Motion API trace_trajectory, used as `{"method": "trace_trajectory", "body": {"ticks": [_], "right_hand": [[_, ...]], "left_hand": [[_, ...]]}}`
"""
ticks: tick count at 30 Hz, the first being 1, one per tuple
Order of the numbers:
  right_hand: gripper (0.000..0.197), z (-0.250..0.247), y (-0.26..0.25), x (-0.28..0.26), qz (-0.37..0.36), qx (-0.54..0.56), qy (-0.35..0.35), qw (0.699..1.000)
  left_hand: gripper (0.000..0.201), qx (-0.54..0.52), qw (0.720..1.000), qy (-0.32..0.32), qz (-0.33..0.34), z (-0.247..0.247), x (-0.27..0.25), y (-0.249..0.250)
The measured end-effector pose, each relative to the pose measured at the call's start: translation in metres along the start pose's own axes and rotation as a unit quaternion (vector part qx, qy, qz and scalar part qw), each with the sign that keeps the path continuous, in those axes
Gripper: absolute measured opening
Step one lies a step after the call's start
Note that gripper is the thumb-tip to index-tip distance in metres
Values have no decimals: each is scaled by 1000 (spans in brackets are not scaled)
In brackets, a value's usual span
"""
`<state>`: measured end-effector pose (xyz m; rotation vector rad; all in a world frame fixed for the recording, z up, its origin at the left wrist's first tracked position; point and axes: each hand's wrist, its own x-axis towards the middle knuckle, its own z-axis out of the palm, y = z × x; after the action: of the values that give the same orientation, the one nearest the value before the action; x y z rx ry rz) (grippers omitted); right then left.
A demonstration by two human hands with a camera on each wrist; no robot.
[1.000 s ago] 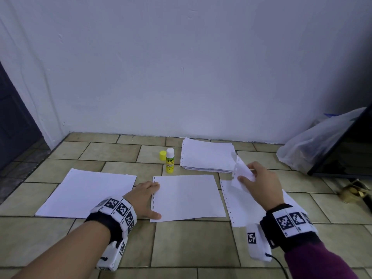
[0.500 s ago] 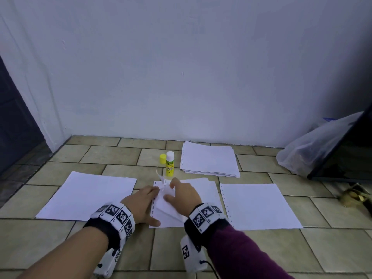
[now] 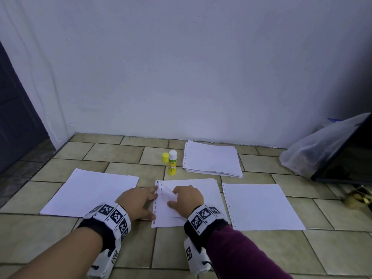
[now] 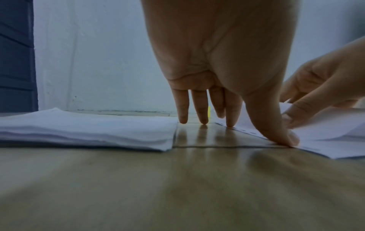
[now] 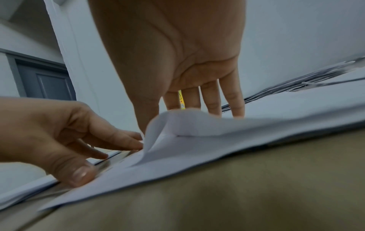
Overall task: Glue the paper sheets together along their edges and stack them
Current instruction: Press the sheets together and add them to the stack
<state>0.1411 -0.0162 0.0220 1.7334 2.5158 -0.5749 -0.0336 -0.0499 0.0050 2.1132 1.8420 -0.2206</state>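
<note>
Tiled floor carrying paper sheets. A low pile lies just left of the left hand; a single perforated sheet lies right of the right hand; a thicker stack lies beyond it. Under both hands lie the middle sheets. The left hand, fingers straight, presses thumb and forefinger on their perforated left edge. The right hand rests flat-fingered on the top sheet, which buckles upward beside its thumb. Beyond the hands stands a glue stick, its yellow cap just beside it.

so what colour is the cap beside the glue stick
Yellow: small round plastic cap, clearest in head view.
</note>
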Motion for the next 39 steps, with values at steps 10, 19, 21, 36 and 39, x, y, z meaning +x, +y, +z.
{"method": "trace_trajectory", "body": {"ticks": [10,19,21,36,39], "right_hand": [[48,2,-5,4,-24,-72,-42,996],[80,11,-7,7,-12,-76,-66,995],[82,12,-6,8,-13,-73,-61,995],[81,7,-4,11,-27,-88,-78,993],[82,6,-4,12,-26,-87,-79,993]], "left_hand": [[79,-6,1000,-15,-13,7,0,-4],[82,-50,999,-12,-19,16,3,-11],[82,-51,999,-9,-17,18,4,-12],[77,-64,998,1,3,16,0,-10],[77,-66,998,2,-1,15,-1,-8]]}}
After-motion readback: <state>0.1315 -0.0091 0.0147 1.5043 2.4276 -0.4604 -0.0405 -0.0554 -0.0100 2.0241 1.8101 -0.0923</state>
